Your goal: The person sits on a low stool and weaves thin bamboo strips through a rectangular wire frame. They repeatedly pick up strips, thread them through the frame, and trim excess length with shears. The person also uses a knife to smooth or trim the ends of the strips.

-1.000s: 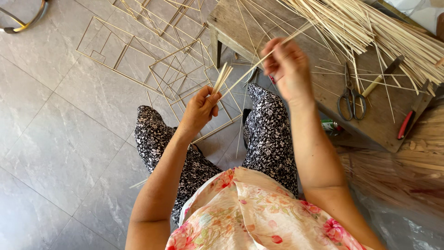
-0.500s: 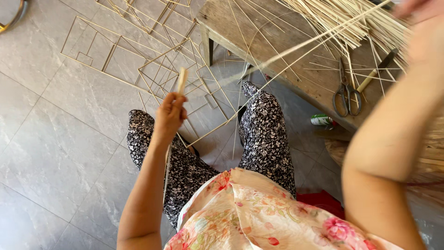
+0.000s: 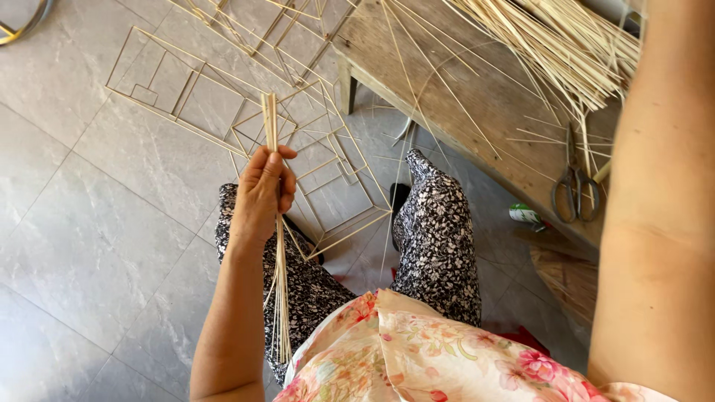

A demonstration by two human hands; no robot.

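A weathered wooden worktop (image 3: 477, 97) carries a loose heap of pale thin sticks (image 3: 551, 45) at its far end. Nearer than the heap, close to the worktop's edge, lie grey metal scissors (image 3: 573, 182), with a few stray sticks fanned across the boards beside them. Left of the worktop, the grey tiled floor (image 3: 82, 223) bears flat square stick frames (image 3: 186, 93), overlapping one another.

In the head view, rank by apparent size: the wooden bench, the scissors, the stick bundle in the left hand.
1. wooden bench, cropped by the frame
2. stick bundle in the left hand, nearer the camera
3. scissors
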